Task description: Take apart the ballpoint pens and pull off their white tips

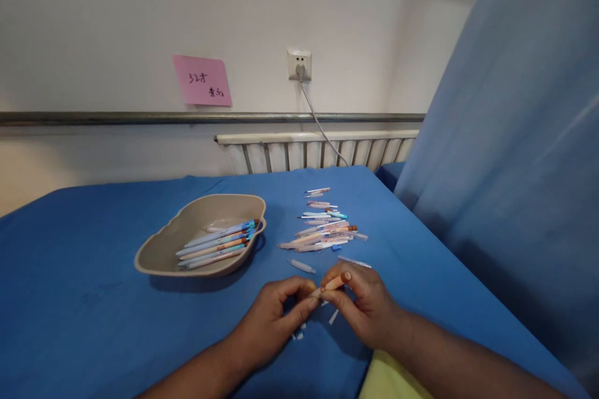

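Both hands meet low at the middle of the blue-covered table (93, 299). My right hand (365, 308) pinches an orange pen barrel (333, 283), and my left hand (276, 318) pinches its other end, fingers closed on it. Small white bits (333, 317) lie on the cloth under the hands. A clear pen part (302, 266) lies just beyond my left hand. Further back is a loose heap of pens and pen parts (322, 227). To the left a beige tray (159, 252) holds several assembled pens (218, 244).
A blue curtain (515, 137) hangs at the right, close to the table's edge. Behind the table are a white radiator (318, 149), a wall socket with a cable (299, 65), a metal rail and a pink note (202, 80). A yellow surface (393, 380) shows under my right forearm.
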`<state>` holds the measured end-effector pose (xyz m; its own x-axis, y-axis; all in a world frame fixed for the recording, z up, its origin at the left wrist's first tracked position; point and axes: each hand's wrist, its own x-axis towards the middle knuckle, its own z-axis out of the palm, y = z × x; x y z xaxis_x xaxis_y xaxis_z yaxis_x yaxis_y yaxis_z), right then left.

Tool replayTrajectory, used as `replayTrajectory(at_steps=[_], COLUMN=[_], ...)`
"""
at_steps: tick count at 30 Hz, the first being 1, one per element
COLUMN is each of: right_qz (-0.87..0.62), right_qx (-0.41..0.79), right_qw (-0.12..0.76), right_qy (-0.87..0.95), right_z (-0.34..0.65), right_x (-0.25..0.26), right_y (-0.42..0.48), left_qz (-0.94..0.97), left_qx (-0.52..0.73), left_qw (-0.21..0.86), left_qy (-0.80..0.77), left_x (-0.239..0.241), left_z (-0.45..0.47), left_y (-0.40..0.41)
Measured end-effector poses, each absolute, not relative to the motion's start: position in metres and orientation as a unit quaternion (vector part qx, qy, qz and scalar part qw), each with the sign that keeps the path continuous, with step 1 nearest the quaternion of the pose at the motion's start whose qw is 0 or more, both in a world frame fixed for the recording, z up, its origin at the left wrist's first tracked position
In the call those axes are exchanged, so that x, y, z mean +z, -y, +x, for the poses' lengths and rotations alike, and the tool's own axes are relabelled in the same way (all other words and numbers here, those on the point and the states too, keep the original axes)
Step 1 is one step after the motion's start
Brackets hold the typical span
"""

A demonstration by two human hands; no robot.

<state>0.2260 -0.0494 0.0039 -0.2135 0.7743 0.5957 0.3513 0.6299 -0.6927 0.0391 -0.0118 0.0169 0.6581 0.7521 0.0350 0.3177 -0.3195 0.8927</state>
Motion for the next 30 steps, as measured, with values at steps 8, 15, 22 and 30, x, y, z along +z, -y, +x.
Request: replayTrajectory(at_steps=[8,15,22,30], right_qz=[-0.356,-0.414,-0.43,-0.438], right_qx=[0.169,0.209,0.217,0.055], right_qw=[0.432,0.399,0.245,0.048], right_qy=[0.811,0.791,0.841,0.896], right_z=[0.227,0.234,0.202,0.15], right_x=[0.006,0.0,0.008,0.02], right_y=[0.054,0.048,0.057,0.053], left_qz=[0.856,0.786,0.694,0.727], left_qx=[0.242,0.341,0.396,0.413], left_qw=[0.335,0.341,0.437,0.378], left_qy=[-0.309,-0.387,-0.413,-0.396], left_x=[0.017,0.017,0.011,0.016], left_z=[0.039,0.023,0.021,0.02], left_y=[0.017,0.004,-0.002,0.009])
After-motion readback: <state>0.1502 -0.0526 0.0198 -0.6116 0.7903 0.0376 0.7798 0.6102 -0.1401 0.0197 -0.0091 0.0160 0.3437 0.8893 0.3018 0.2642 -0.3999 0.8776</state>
